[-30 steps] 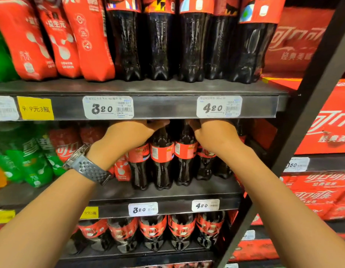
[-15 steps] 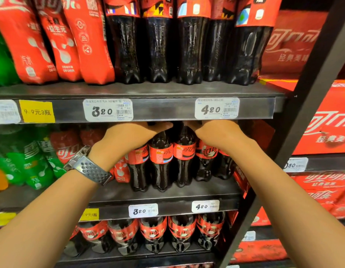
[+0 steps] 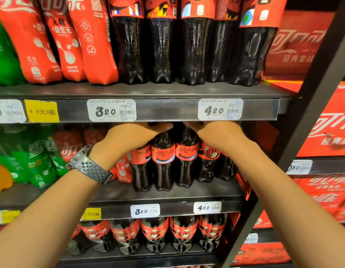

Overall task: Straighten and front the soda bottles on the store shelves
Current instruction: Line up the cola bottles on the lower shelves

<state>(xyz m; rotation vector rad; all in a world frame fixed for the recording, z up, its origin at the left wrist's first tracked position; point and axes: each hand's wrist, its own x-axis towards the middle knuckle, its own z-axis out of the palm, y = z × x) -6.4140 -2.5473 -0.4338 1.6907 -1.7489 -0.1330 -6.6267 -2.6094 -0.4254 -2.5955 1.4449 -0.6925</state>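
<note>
Dark cola bottles with red labels stand in a row on the middle shelf point(image 3: 167, 196). My left hand point(image 3: 134, 134), with a watch on its wrist, is closed over the top of one cola bottle point(image 3: 163, 163). My right hand point(image 3: 216, 132) grips the top of the neighbouring cola bottle point(image 3: 186, 161). Both bottle caps and my fingertips are hidden behind the upper shelf's front rail point(image 3: 167, 111). More cola bottles point(image 3: 208, 161) stand to the right, under my right wrist.
Tall cola bottles point(image 3: 162, 49) and red-sleeved bottles point(image 3: 71, 45) fill the top shelf. Green soda bottles point(image 3: 32, 157) stand at middle left. Another cola row point(image 3: 154, 235) fills the bottom shelf. A black slanted upright point(image 3: 303, 117) and stacked red cartons point(image 3: 326, 122) are at right.
The two gripped bottles have come slightly forward and their labels have turned to face outward. Both hands have stayed on the bottle tops. The view has shifted down a little.
</note>
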